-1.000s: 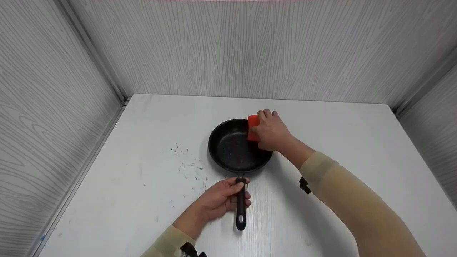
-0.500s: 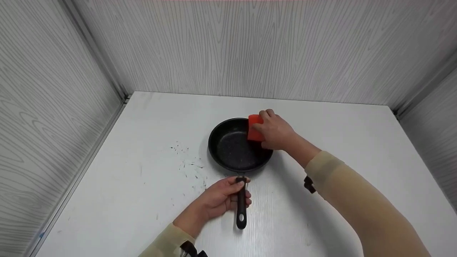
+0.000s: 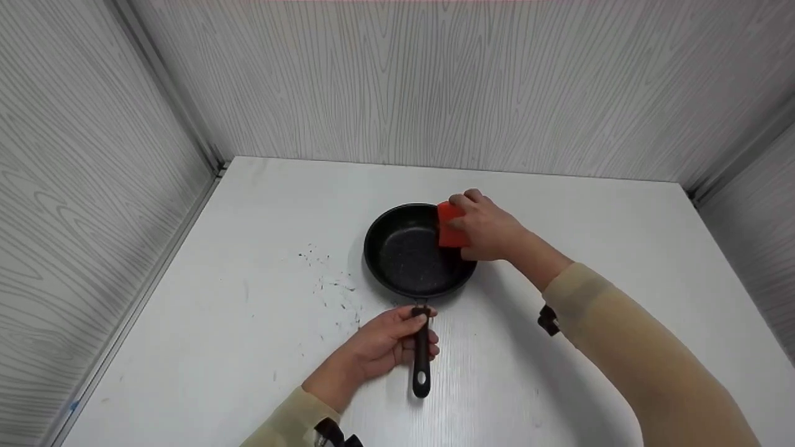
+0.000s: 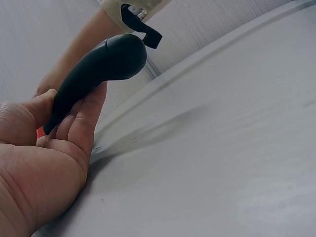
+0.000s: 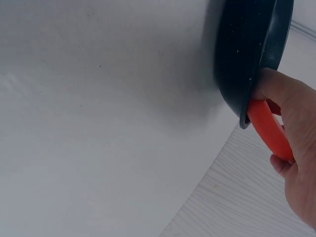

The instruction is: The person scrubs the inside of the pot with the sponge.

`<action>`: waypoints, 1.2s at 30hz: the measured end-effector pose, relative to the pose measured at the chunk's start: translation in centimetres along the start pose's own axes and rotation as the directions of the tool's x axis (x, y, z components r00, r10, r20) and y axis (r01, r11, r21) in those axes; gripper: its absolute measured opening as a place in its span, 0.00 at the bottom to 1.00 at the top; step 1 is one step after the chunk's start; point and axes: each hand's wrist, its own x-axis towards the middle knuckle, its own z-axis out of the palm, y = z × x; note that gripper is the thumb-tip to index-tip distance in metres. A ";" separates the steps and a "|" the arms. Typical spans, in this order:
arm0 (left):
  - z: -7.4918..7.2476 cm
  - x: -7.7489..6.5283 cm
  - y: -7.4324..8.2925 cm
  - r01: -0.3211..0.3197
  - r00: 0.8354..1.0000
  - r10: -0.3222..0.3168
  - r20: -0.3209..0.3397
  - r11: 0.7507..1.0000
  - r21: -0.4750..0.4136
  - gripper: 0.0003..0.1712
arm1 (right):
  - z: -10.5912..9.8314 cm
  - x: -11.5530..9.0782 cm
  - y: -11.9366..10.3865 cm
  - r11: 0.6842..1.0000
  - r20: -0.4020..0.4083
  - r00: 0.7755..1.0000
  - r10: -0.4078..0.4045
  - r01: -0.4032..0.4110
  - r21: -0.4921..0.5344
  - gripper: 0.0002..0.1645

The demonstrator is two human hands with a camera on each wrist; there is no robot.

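A black frying pan [image 3: 407,261] is in the middle of the head view, its handle [image 3: 422,366] pointing toward me. My left hand [image 3: 388,344] grips that handle near the pan body, thumb on top and fingers curled beneath; the left wrist view shows the handle [image 4: 98,64] from its rounded end. At the pan's far right side, my right hand [image 3: 490,228] pinches a red sponge [image 3: 450,230] against the inner wall. Part of the sponge [image 5: 270,131] shows below the pan rim [image 5: 264,47] in the right wrist view, between thumb and fingers.
Small dark crumbs [image 3: 335,285] are scattered on the white table [image 3: 205,310] left of the pan. Grey wood-grain panels [image 3: 397,81] stand behind the table and along both sides.
My right hand and the red sponge have shifted slightly to the right along the pan's inner side. The left hand keeps its grip on the handle, and the pan has hardly moved.
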 end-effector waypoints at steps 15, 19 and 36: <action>0.0 -0.1 0.1 0.000 1.000 0.000 -0.015 1.000 -0.006 0.17 | -0.5 -0.6 0.3 0.992 0.098 0.995 0.018 -0.030 0.124 0.26; -0.1 -0.1 0.1 0.003 1.000 -0.004 -0.014 1.000 -0.006 0.17 | -0.6 -0.8 0.3 0.988 0.127 0.991 0.030 -0.049 0.149 0.25; -0.1 -0.2 0.2 -0.005 1.000 0.005 0.013 1.000 -0.011 0.17 | -0.6 -1.2 0.3 0.969 0.155 0.987 0.031 -0.067 0.236 0.25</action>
